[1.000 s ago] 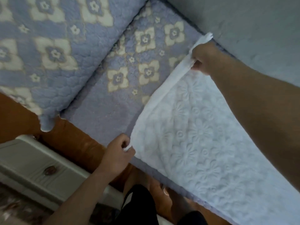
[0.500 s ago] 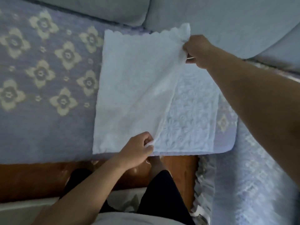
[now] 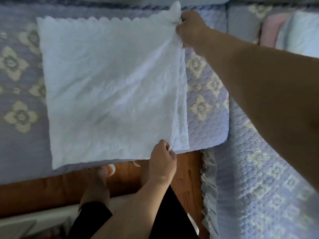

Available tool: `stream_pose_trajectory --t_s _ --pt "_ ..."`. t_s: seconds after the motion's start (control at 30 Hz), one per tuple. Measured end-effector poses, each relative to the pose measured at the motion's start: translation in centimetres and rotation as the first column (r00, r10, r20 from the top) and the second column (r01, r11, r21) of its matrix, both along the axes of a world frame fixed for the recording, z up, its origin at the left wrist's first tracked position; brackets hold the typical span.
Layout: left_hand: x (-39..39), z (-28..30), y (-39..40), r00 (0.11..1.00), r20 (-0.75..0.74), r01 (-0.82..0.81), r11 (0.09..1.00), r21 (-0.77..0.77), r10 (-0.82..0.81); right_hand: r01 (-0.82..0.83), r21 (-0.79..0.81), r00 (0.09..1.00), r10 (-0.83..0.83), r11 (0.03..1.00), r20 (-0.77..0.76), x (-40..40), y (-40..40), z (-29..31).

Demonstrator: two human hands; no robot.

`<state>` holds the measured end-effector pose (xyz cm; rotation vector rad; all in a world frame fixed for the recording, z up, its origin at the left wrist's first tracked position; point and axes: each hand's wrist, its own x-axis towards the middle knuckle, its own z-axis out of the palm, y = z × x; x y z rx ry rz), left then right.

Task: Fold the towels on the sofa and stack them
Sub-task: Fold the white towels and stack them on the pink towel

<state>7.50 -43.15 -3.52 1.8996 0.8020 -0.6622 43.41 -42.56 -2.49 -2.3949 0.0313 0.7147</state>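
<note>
One sofa (image 3: 24, 135) filled most of the room I could see, its quilted lavender cover patterned with cream flowers, and a second covered cushion section (image 3: 259, 169) ran off beyond the right arm. On the seat lay one white towel (image 3: 107, 87), folded over on itself, its scalloped edge along the back of the seat to the left of the far grip and its near edge lying along the seat's front lip to the left of the near grip. A narrow strip of the lower layer showed just to the right of both grips, and past that the seat lay bare up to the seam. Some folded pastel cloth (image 3: 284, 35) sat well to the right of the far grip; I could not count the pieces. Two hands worked: the right hand (image 3: 189, 28), arm stretched long, had fingers bunched tight on the towel's far corner, while the left hand (image 3: 162, 163), wrist bent up from below, pinched its near corner.
</note>
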Motion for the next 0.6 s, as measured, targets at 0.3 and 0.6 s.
stream_pose_trajectory --t_s 0.3,0.6 --pt "3.3 -3.5 -5.4 0.993 -0.096 0.069 0.997 0.033 -0.066 -0.09 -0.173 0.995 0.094 0.981 0.015 1.6 -3.0 -7.3" --pt "5.3 -4.5 -8.8 0.996 -0.047 0.074 0.997 0.008 -0.074 -0.086 -0.222 0.99 0.107 0.971 0.087 4.6 -5.0 -10.0"
